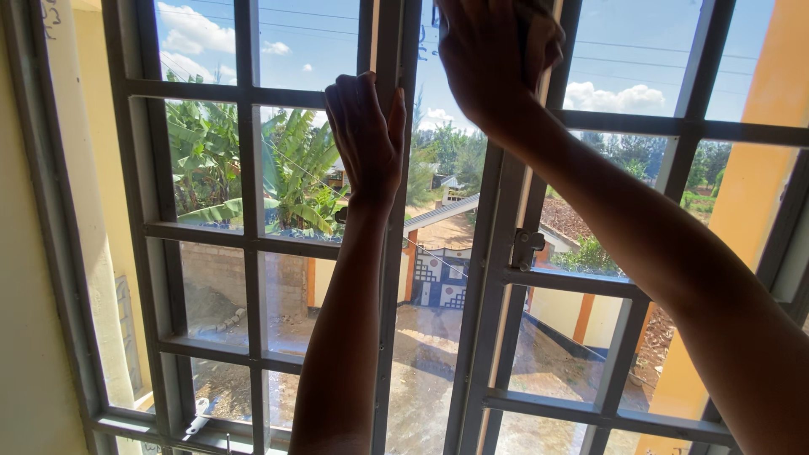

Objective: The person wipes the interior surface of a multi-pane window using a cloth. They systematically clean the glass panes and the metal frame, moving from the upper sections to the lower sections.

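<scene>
A grey metal window frame (253, 244) with many glass panes fills the view. My left hand (364, 139) lies flat, fingers together, against the upright bar (389, 253) at the edge of the left window leaf. Higher up, my right hand (493, 59) is raised to the upright bar (497, 278) of the right leaf, fingers curled near its top; what it grips is hidden in shadow. Between the two uprights a narrow gap shows the yard outside.
A small metal latch (527, 247) sits on the right upright at mid height. Another latch stay (200, 415) hangs at the bottom left. A cream wall (34, 337) borders the window on the left. Outside are banana plants, a paved yard and low buildings.
</scene>
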